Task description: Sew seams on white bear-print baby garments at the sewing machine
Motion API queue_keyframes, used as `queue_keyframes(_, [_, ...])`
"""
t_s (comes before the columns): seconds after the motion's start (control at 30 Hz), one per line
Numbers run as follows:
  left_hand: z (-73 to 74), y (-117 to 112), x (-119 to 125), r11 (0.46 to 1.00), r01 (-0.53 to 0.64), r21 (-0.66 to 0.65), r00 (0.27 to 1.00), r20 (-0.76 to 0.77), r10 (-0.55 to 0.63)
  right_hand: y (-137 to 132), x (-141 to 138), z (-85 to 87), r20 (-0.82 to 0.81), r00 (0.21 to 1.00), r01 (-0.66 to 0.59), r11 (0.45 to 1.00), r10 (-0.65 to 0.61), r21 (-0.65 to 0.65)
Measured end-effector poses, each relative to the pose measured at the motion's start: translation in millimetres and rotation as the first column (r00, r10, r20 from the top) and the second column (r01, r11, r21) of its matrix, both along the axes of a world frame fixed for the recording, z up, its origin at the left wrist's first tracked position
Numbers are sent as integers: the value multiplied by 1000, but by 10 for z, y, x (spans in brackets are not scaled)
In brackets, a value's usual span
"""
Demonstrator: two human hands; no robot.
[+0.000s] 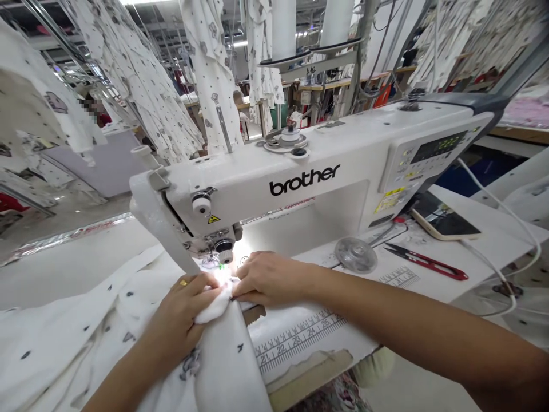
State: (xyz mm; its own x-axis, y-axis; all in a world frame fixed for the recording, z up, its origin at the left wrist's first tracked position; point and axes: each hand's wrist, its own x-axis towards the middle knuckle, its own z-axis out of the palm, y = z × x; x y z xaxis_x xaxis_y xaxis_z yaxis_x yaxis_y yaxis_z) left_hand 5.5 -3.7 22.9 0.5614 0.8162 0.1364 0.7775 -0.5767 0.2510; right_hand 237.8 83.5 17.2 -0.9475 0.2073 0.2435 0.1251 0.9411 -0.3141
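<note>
White fabric with small grey prints (141, 274) spreads across the left of the sewing table and hangs over its front edge. My left hand (182, 306) pinches a folded edge of it, thumb below and fingers on top, just in front of the needle area. With bent fingers pressed together, my right hand (268, 279) grips the same fabric at the right of the presser foot. Both hands are close under the lit head of a white sewing machine (257, 194). The needle and the stitching spot are lost in the glare and behind my fingers.
Red-handled thread snips (433, 263), a phone (446, 214) and a clear round bobbin case or disc (355, 254) lie right of my arm. A printed ruler (295, 340) runs along the table front. Thread cones (283, 28) and hanging printed cloth (210, 68) stand behind.
</note>
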Motion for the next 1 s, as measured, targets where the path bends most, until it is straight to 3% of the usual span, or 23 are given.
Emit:
queue_keyframes(0.1, [4, -15, -19, 999, 9, 36, 999, -31, -8, 13, 4, -5, 2, 999, 35, 999, -35, 4])
queue_keyframes(0.27, [-83, -79, -32, 976, 85, 202, 996, -34, -79, 7, -31, -32, -12, 991, 130, 989, -130, 65])
queue_keyframes(0.43, [-133, -42, -3, 957, 38, 287, 994, -107, -8, -41, -76, -17, 42, 976, 206, 971, -212, 120])
queue_keyframes(0.73, [-93, 88, -25, 975, -33, 218, 992, -115, 59, 10, -78, -97, -15, 973, 232, 966, -231, 116])
queue_keyframes(0.87, [-78, 95, -40, 985, -50, 164, 989, -127, 71, 36, -60, -5, -23, 970, 242, 962, -241, 130])
queue_keyframes(1.0, [-34, -41, -49, 987, -70, 147, 978, -187, 97, -288, 155, 140, -149, 949, 286, 957, -277, 45])
